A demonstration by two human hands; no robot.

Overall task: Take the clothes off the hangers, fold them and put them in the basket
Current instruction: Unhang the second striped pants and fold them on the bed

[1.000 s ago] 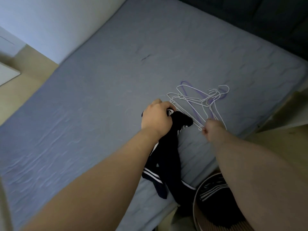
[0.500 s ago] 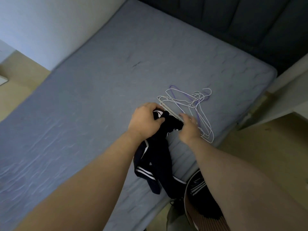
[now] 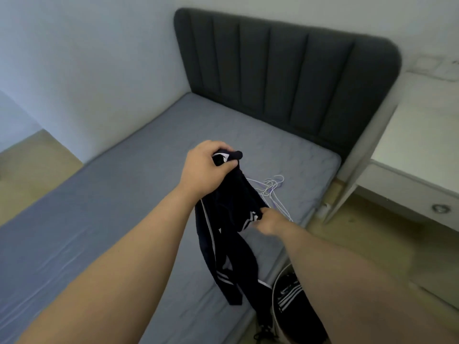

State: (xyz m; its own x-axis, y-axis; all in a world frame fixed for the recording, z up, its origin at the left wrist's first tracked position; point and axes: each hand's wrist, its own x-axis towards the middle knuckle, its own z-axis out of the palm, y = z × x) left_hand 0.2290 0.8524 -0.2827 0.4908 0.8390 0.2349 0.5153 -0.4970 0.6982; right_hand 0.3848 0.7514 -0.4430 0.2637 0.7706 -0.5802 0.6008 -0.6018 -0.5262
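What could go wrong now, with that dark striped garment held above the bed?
The dark garment, gripped by the left hand, hangs just in front of the wire hangers on the mattress; it might snag a hook and drag them. Its loose lower end dangles by the basket rim and could catch there. The right hand meets the striped edge, but its hold is too blurred to judge.

You face a bed point(image 3: 119, 199) with a bare grey-blue mattress and a dark, vertically channelled headboard point(image 3: 285, 78), set against pale walls point(image 3: 87, 58), with tan floor point(image 3: 377, 249) on both sides and a white bedside cabinet point(image 3: 419, 147) at your right, all dimly lit.
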